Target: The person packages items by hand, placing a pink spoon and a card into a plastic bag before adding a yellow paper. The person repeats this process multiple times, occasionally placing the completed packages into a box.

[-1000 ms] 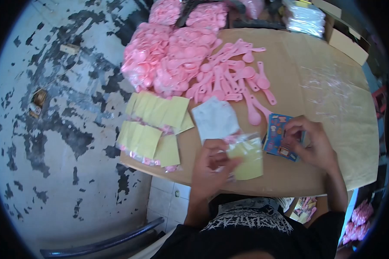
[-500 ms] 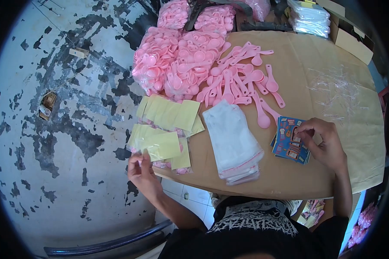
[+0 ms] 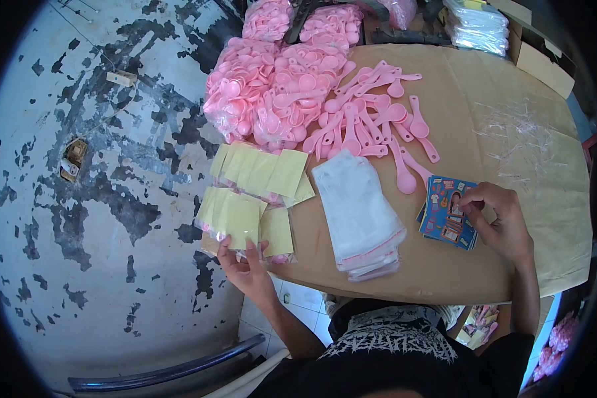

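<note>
At the table's left front edge, my left hand (image 3: 247, 266) has its fingers apart, the tips touching the bottom of a packet with a yellow card (image 3: 243, 224). More such packets (image 3: 255, 171) lie overlapped behind it. My right hand (image 3: 504, 222) is closed in a pinch over a stack of blue printed cards (image 3: 444, 211); what its fingertips hold, if anything, is too small to tell. Between the hands lies a stack of clear plastic bags (image 3: 358, 209). Loose pink spoons (image 3: 351, 129) are heaped behind the bags.
Bulging bags of pink spoons (image 3: 272, 86) stand at the back left. Thin clear strips (image 3: 517, 139) are scattered on the brown table (image 3: 444, 272) at the right. Wrapped plastic packs (image 3: 477, 26) and an open cardboard box (image 3: 544, 66) are at the back right.
My left hand has moved right, its fingers now more spread. The front yellow-card packet has turned more upright and shifted left. My right hand has hardly moved.
</note>
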### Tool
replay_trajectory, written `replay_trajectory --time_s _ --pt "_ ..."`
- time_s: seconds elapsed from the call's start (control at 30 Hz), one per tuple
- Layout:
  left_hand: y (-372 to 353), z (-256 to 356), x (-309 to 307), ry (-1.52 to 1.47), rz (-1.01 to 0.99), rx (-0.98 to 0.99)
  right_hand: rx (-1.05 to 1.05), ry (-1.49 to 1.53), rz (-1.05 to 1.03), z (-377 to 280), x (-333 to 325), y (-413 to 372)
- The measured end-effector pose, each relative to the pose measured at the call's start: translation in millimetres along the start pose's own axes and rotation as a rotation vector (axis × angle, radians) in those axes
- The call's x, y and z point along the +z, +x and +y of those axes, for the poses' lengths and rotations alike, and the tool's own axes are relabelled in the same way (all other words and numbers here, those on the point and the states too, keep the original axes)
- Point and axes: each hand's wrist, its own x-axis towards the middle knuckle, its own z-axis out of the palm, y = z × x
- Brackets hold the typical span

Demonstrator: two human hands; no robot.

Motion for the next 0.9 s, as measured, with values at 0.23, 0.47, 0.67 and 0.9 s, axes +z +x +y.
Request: replay_trajectory --time_s 0.23,0.47,0.67,0.9 --pt "-2 -19 -23 0.507 -0.124 0.04 0.007 -0.02 0.028 3 1 -2" --pt "0 -16 -18 0.968 -0.246 0.4 -0.014 -0.135 0.052 7 -1 2" --pt "0 5 -5 1.026 -0.395 0.361 -0.038 -0.098 0.049 -1 14 7" --pt "4 23 -2 0.753 -0.559 0.386 -0.226 -0.178 -0.031 -31 41 34"
